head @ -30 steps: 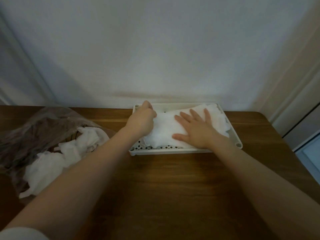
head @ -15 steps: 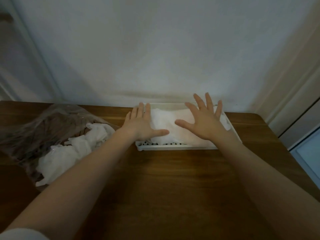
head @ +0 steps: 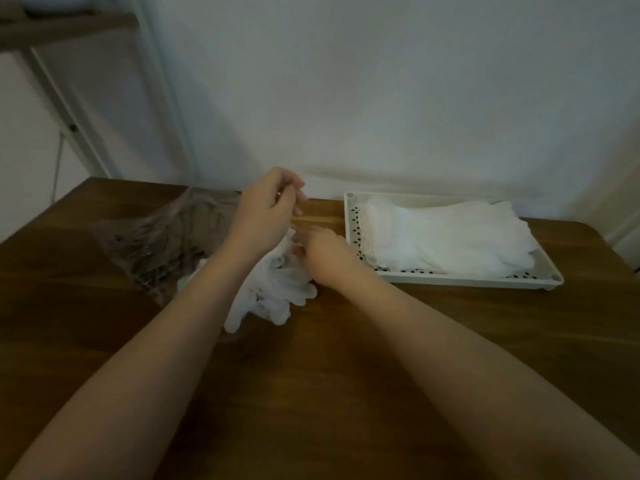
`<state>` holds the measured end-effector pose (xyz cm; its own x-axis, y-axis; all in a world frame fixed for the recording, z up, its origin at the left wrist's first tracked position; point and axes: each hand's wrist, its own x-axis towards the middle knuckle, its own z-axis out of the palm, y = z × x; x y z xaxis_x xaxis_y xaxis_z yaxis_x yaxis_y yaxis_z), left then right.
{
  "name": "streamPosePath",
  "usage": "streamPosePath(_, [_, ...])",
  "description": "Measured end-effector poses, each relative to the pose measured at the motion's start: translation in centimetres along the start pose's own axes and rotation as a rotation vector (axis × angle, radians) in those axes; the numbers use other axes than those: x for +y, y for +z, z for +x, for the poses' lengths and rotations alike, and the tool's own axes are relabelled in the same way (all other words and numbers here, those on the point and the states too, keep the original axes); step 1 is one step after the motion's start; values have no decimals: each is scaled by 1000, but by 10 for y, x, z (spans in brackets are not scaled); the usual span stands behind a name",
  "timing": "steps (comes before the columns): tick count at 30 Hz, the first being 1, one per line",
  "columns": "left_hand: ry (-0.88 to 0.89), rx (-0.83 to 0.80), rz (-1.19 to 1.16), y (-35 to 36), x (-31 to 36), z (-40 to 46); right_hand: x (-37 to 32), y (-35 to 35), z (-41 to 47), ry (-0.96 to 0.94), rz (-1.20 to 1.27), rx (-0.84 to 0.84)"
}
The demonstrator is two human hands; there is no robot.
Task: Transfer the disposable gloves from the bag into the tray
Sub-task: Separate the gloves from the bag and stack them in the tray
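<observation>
Both hands are seen over the loose gloves at the mouth of the clear bag. The left hand is raised with fingers curled, thumb and fingertips drawn together; whether anything is pinched cannot be told. The right hand is lowered onto the pile, fingers bent into it. More gloves are laid flat in the white tray, placed to the right on the wooden surface.
</observation>
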<state>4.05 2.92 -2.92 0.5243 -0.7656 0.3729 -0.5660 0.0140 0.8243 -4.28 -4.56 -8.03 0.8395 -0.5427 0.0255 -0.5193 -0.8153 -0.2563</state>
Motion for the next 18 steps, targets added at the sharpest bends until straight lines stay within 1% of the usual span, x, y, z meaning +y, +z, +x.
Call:
streamPosePath(1, [-8,-25,4,-3,-2,-3,-2,5,5,46,23,-58])
streamPosePath(2, [-10,-65,31,-6,-5,-7,-4,11,9,55,47,-71])
streamPosePath(4, [-6,-183,136,-10,-11,-13,-5,15,13,78,101,-42])
streamPosePath(6, [-3,-336,284,-11,-20,-17,-5,14,11,175,214,-37])
streamPosePath(8, [39,-459,459,-11,-30,-21,-5,6,5,318,475,-55])
streamPosePath(9, [63,-488,526,-10,-35,-23,-6,1,3,370,634,-54])
streamPosePath(11, [60,-470,576,-10,-40,-27,-6,-9,-4,414,870,-41])
streamPosePath(14, [21,-390,588,-9,-46,-30,-7,-24,-10,461,1100,8])
streamPosePath(16, [9,-360,615,-9,-49,-29,-6,-32,-12,520,1384,104])
streamPosePath(18, [-14,-336,614,-8,-50,-27,-3,-41,-15,532,1667,202])
